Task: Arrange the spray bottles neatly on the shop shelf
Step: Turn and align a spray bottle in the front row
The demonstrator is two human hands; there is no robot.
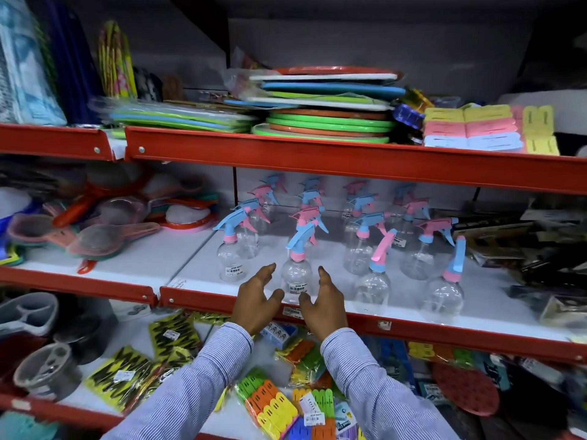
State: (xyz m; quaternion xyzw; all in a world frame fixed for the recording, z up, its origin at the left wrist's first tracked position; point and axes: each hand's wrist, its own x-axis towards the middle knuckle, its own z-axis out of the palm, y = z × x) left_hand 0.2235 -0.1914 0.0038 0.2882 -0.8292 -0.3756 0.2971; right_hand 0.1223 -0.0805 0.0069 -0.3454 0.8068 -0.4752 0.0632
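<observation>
Several clear spray bottles with pink and blue trigger heads stand in rows on the white middle shelf. The front bottle of the second row has a blue trigger, a pink collar and a barcode label. My left hand is just left of it and my right hand just right of it. Both hands have fingers spread and hold nothing. They flank the bottle without clearly touching it. Another labelled bottle stands to the left. Two front bottles stand to the right.
The red shelf lip runs just under my hands. Plastic strainers lie left of the bottles, dark packaged goods to the right. Stacked coloured plates fill the shelf above. Clothes pegs packs lie on the shelf below.
</observation>
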